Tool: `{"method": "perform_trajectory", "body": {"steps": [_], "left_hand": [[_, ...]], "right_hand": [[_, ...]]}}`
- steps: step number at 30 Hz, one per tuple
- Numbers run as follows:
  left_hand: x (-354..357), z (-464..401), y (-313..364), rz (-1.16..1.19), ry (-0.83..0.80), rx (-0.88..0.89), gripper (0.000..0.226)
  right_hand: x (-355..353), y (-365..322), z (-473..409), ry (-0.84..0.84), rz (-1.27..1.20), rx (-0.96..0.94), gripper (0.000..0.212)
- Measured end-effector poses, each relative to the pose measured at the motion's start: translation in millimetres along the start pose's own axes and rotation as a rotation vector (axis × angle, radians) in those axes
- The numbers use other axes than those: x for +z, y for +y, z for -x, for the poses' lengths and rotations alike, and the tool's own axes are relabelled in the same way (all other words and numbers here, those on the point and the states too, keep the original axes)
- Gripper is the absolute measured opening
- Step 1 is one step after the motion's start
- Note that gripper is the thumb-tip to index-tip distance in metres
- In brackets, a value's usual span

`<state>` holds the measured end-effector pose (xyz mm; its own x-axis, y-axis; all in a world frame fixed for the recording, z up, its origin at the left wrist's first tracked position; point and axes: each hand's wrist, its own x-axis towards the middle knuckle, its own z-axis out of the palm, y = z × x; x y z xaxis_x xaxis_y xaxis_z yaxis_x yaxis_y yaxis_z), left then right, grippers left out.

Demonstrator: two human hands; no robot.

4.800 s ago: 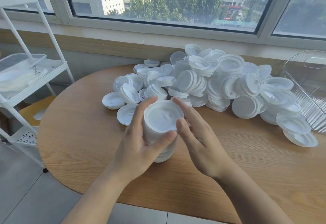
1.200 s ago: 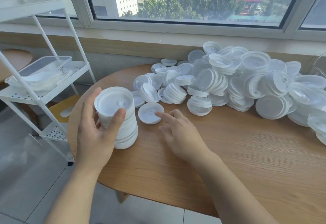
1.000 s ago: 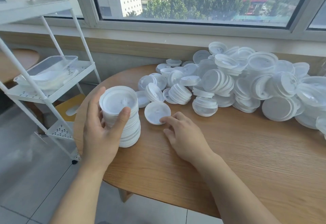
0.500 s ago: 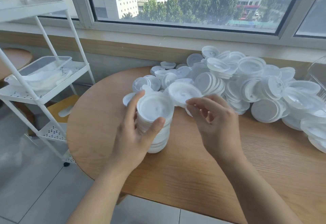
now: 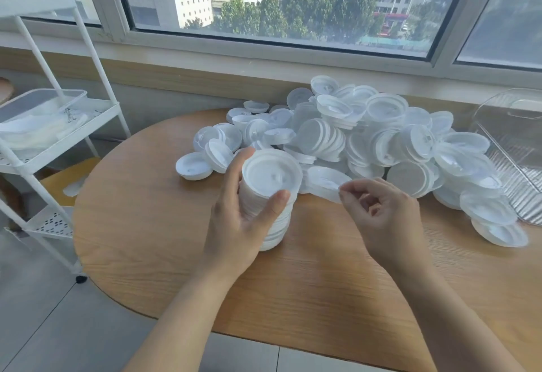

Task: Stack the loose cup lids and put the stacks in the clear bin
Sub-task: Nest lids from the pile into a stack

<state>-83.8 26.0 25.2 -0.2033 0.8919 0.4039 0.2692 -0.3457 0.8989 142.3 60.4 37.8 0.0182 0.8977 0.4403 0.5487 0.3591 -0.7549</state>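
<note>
Now the left hand curls around a tall stack of lids that stands near the middle of the round table. Just beside it, the right hand pinches one lid by its rim. The clear bin sits at the table's right edge.

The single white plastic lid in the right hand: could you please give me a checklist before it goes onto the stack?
1. Right hand pinches the single white plastic lid by its rim: ok.
2. Left hand grips the upright stack of white lids: ok.
3. Stack base on the round wooden table: ok.
4. Lid centred over stack: not ok, beside it.
5. Lid facing the stack's way: cannot tell.
</note>
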Motion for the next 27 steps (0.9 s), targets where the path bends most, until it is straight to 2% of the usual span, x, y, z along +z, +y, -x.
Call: {"method": "perform_trajectory", "body": {"steps": [5, 7, 11, 19, 24, 27], "left_hand": [[7, 5, 2, 0.039, -0.083, 0.006, 0.077], [9, 5, 3, 0.048, -0.103, 0.014, 0.077], [14, 7, 6, 0.046, -0.133, 0.015, 0.079], [17, 8, 12, 0.118, -0.188, 0.034, 0.076], [16, 8, 11, 0.12, -0.18, 0.057, 0.082], [17, 8, 8, 0.101, -0.165, 0.067, 0.088]], "right_hand": [[-7, 2, 0, 0.038, 0.038, -0.002, 0.01], [-8, -1, 0, 0.103, 0.019, -0.025, 0.008], [-13, -23, 2, 0.239, -0.05, -0.177, 0.007], [-6, -35, 15, 0.092, 0.143, -0.538, 0.012], [-6, -32, 15, 0.036, 0.223, -0.586, 0.014], [-5, -35, 18, -0.023, 0.111, -0.494, 0.018]]}}
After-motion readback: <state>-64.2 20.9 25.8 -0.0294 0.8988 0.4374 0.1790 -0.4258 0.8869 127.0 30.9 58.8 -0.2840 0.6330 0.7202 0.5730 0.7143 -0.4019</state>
